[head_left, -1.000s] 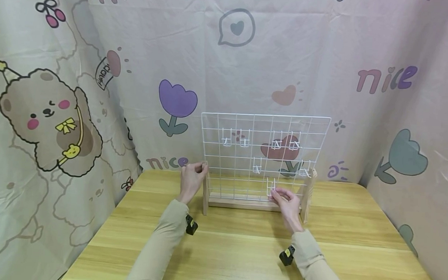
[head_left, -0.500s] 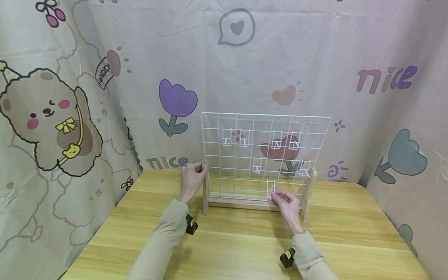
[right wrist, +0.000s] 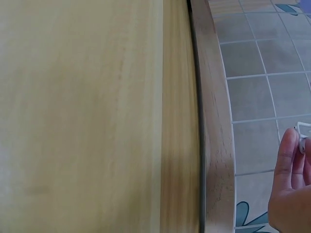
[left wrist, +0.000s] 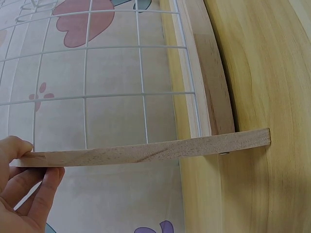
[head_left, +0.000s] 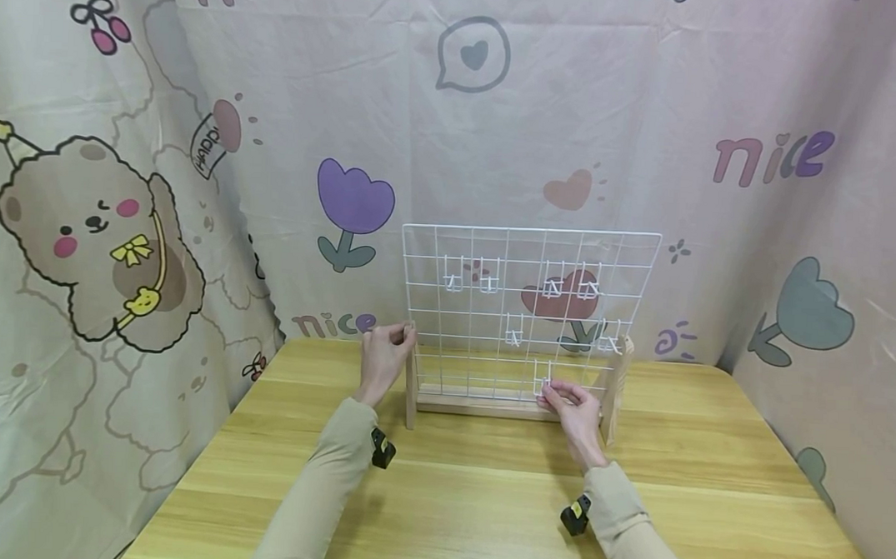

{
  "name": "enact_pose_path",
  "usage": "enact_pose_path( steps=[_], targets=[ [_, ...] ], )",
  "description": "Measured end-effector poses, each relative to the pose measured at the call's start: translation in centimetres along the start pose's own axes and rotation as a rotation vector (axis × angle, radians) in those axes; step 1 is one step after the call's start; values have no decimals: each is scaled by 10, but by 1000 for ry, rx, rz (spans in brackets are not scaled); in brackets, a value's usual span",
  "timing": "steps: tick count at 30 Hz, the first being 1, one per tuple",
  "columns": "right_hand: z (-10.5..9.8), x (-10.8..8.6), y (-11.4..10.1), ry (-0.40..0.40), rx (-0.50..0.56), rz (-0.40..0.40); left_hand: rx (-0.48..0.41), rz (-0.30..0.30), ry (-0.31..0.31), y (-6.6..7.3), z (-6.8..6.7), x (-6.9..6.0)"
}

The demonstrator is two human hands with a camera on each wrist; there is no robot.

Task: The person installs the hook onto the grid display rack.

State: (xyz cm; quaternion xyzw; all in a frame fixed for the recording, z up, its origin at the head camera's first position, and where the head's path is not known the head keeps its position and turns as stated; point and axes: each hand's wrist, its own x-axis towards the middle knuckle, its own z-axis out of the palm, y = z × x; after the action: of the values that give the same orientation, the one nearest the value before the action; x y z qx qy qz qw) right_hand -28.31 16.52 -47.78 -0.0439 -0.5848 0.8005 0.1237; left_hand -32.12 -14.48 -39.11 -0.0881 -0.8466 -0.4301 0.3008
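Note:
A white wire grid panel (head_left: 492,302) stands upright in a wooden stand (head_left: 487,407) on the table. My left hand (head_left: 385,360) pinches the top of the stand's left upright (left wrist: 146,151) between thumb and fingers. Low on the grid's right half, my right hand (head_left: 576,410) pinches a white wire hook (head_left: 541,375) between thumb and fingertips. The hook lies against the grid; whether its top catches a wire I cannot tell. In the right wrist view only part of the hook (right wrist: 302,133) shows at the frame's edge.
Several more white hooks hang on the grid: a row near the top, including one hook (head_left: 453,278), one in the middle (head_left: 515,332) and one at the right (head_left: 609,338). The stand's right upright (head_left: 617,395) is beside my right hand. A printed curtain (head_left: 477,131) hangs behind the table (head_left: 453,513).
My right hand has shifted very slightly downward, and the hook has shifted a little with it against the grid. The left hand stays on the upright.

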Motion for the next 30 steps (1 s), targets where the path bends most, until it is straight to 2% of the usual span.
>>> enact_pose_path(
  steps=[8,20,24,30],
  targets=[
    [-2,-1,1,-8,-18,-15,-15,8,-5,-1,0,0],
    [-16,-9,-6,8,-186,-58,-12,11,-1,0,0,0],
    [-27,-11,-12,17,-232,-139,-10,14,6,0,0,0],
    [-46,-14,-27,67,-262,-359,-1,22,-2,0,-1,0]
  ],
)
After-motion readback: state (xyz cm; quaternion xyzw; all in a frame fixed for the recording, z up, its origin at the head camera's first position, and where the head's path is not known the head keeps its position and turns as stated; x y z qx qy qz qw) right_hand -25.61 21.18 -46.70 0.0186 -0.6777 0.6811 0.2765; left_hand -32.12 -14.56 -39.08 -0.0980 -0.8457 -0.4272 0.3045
